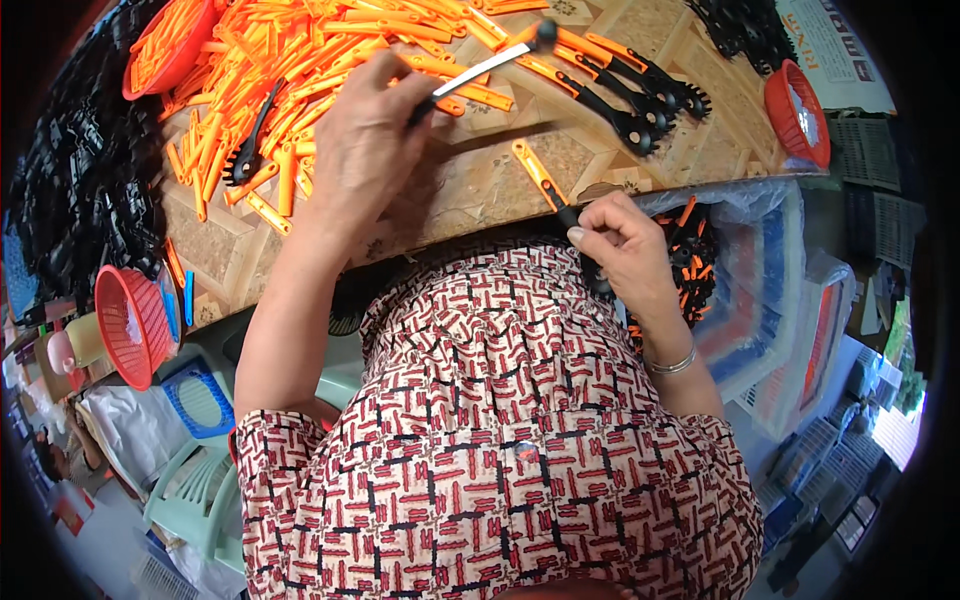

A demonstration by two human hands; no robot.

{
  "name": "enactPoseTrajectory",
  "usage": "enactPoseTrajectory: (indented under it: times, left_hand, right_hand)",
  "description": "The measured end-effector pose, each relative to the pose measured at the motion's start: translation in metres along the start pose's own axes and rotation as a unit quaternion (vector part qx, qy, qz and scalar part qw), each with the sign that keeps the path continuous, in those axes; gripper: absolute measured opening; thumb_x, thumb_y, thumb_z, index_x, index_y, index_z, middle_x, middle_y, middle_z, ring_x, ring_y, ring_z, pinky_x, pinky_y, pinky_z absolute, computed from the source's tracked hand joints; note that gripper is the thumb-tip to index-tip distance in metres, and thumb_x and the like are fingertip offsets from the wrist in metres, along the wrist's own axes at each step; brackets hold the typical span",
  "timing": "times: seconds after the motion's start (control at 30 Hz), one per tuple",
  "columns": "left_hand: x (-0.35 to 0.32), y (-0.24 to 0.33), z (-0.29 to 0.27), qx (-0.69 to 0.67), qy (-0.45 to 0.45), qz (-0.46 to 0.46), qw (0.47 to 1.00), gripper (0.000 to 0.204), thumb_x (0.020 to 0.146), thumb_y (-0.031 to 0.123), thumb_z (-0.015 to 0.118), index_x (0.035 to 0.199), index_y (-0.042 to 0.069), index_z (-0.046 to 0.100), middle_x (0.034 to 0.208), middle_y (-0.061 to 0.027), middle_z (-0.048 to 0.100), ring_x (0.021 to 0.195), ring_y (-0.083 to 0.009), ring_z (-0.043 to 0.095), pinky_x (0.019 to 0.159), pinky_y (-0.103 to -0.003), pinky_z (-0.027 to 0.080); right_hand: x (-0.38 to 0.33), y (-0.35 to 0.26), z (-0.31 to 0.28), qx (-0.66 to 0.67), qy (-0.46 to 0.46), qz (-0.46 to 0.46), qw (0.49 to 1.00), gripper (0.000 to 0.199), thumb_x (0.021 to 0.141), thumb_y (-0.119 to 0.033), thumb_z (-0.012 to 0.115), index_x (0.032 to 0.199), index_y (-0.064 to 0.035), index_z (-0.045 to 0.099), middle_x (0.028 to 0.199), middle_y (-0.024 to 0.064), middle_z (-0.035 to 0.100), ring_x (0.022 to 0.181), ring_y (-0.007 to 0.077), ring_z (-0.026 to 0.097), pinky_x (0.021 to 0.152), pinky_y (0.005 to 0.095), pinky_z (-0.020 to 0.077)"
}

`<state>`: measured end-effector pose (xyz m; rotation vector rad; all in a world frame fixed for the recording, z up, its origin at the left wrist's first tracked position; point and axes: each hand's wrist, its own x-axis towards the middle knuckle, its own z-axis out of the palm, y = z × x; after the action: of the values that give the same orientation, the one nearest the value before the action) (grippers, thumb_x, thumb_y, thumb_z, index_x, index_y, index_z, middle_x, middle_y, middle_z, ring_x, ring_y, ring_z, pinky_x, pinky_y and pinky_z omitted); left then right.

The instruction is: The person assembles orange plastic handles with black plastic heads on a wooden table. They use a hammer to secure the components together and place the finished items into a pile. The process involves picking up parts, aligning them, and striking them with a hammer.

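Note:
My left hand [370,145] is closed around the black grip of a small hammer [480,68], held above the table. Its pale shaft points to the upper right and ends in a dark head. My right hand [625,250], at the table's near edge, pinches the black neck of a pasta server [543,178]. That server's orange handle lies on the tabletop, pointing away from me; its black end is partly hidden below the edge. Several pasta servers [640,128] with orange handles and black toothed heads lie at the far right. Beside my left hand rests a loose black server head [243,160].
A large heap of orange handles [270,75] covers the table's far left, with a red basket [178,50] of more. Black parts [85,170] are piled at left. Red baskets [135,325] [797,113] hang at both sides. A plastic-lined container [760,270] holds servers at right.

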<state>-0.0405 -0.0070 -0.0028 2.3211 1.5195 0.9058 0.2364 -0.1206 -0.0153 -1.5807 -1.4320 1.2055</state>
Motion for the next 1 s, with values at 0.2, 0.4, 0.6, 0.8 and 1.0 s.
enactPoseTrajectory:
  times: [0.2, 0.4, 0.6, 0.8, 1.0]
  left_hand:
    - [0.020, 0.001, 0.014, 0.209, -0.083, 0.158, 0.962, 0.014, 0.083, 0.013, 0.065, 0.095, 0.011, 0.070, 0.098, -0.0056, 0.065, 0.104, -0.0278, 0.060, 0.086, -0.040, 0.054]
    - [0.012, 0.034, 0.000, -0.034, -0.070, 0.032, 0.996, 0.033, 0.091, -0.001, 0.071, 0.122, 0.009, 0.071, 0.097, -0.0049, 0.073, 0.079, -0.0195, 0.073, 0.071, -0.030, 0.059]
    - [-0.007, 0.064, 0.017, -0.464, -0.168, -0.248, 0.834, 0.026, 0.094, 0.003, 0.073, 0.119, -0.001, 0.068, 0.098, -0.0051, 0.071, 0.088, -0.0129, 0.072, 0.079, -0.027, 0.063]
    - [-0.002, 0.057, 0.031, -0.469, -0.207, -0.293, 0.807, 0.026, 0.095, 0.007, 0.074, 0.118, -0.003, 0.067, 0.095, -0.0059, 0.071, 0.083, -0.0131, 0.073, 0.079, -0.027, 0.064]
    - [0.002, 0.059, 0.034, -0.446, -0.208, -0.285, 0.822, 0.024, 0.097, 0.007, 0.072, 0.117, -0.004, 0.066, 0.093, -0.0056, 0.071, 0.081, -0.0127, 0.073, 0.076, -0.025, 0.063]
  right_hand:
    - [-0.003, 0.020, 0.001, 0.062, -0.079, 0.102, 0.990, 0.017, 0.096, -0.014, 0.068, 0.105, 0.0002, 0.073, 0.075, -0.0040, 0.068, 0.060, -0.0002, 0.050, 0.052, 0.0205, 0.0374]
    - [0.005, 0.018, 0.010, 0.079, -0.110, 0.115, 0.984, 0.020, 0.101, -0.015, 0.064, 0.108, 0.0002, 0.073, 0.080, -0.0015, 0.069, 0.071, 0.0027, 0.057, 0.064, 0.0206, 0.0432]
    - [0.006, 0.019, 0.015, 0.116, -0.099, 0.083, 0.985, 0.026, 0.102, -0.023, 0.062, 0.094, -0.0023, 0.075, 0.069, -0.0032, 0.068, 0.052, 0.0020, 0.047, 0.048, 0.0230, 0.0357]
    - [0.006, 0.024, 0.012, 0.118, -0.106, 0.073, 0.985, 0.027, 0.102, -0.023, 0.060, 0.095, -0.0005, 0.074, 0.071, -0.0036, 0.069, 0.052, 0.0015, 0.046, 0.048, 0.0223, 0.0360]
    - [0.005, 0.020, 0.011, 0.127, -0.111, 0.084, 0.982, 0.028, 0.102, -0.024, 0.060, 0.096, -0.0007, 0.074, 0.072, -0.0036, 0.070, 0.052, 0.0009, 0.046, 0.047, 0.0209, 0.0363]
